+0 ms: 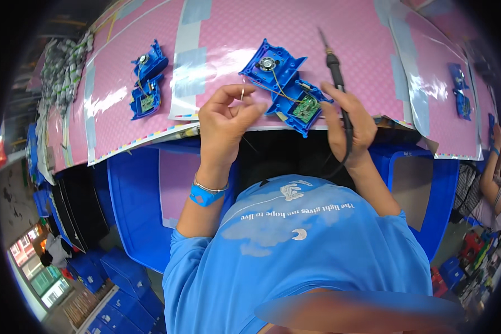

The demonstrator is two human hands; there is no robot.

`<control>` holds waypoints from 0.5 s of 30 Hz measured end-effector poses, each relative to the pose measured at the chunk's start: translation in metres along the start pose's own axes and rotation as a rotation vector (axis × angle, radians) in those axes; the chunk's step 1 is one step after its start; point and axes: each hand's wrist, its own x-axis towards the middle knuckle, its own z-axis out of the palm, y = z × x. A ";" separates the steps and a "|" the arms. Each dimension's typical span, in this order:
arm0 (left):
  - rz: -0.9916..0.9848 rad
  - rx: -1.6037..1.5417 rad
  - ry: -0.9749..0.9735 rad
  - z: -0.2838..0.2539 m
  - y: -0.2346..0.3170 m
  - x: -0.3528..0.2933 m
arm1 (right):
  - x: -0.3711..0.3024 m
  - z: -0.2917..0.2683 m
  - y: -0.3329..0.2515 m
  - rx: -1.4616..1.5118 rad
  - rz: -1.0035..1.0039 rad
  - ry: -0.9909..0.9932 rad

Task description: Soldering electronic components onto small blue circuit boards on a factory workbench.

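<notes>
My left hand [224, 121] is closed in a pinch on a thin silvery wire [242, 91], which looks like solder wire. It is just left of an opened blue plastic housing [288, 61] at the table's near edge. One half of the housing carries a round speaker [268, 64]; the other holds a green circuit board [305, 109], with thin wires running between them. Between thumb and fingers of my right hand [355, 123] rests a soldering iron [334, 65], its tip pointing away from me. That hand's fingertips are at the housing's right edge.
Another opened blue housing [149, 78] lies to the left on the pink table covering [222, 33], and a third [460, 92] at the far right. Grey-green bundles [67, 67] are heaped at the far left. Blue bins [133, 200] stand below the table edge. Another person's arm [492, 161] shows at right.
</notes>
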 end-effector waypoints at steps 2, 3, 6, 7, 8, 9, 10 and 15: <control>-0.130 -0.339 0.035 -0.016 0.000 -0.002 | 0.004 -0.011 -0.001 0.025 -0.039 -0.010; -0.120 -0.447 0.107 -0.012 0.003 -0.001 | 0.006 -0.017 -0.006 0.045 -0.046 -0.006; 0.028 -0.351 0.066 -0.011 -0.002 0.005 | 0.014 -0.023 -0.014 0.088 -0.076 0.016; 0.102 -0.194 0.061 -0.012 -0.003 0.006 | 0.013 -0.026 -0.017 0.232 -0.006 0.006; 0.098 -0.203 0.065 -0.010 -0.003 0.008 | 0.013 -0.029 -0.021 0.375 0.066 -0.004; 0.180 -0.061 0.099 -0.006 -0.001 0.010 | 0.014 -0.032 -0.026 0.391 0.111 -0.041; 0.260 0.084 0.132 -0.002 -0.001 0.011 | 0.014 -0.034 -0.028 0.389 0.111 -0.050; 0.371 0.356 0.201 0.002 -0.005 0.015 | 0.016 -0.034 -0.029 0.358 0.051 -0.147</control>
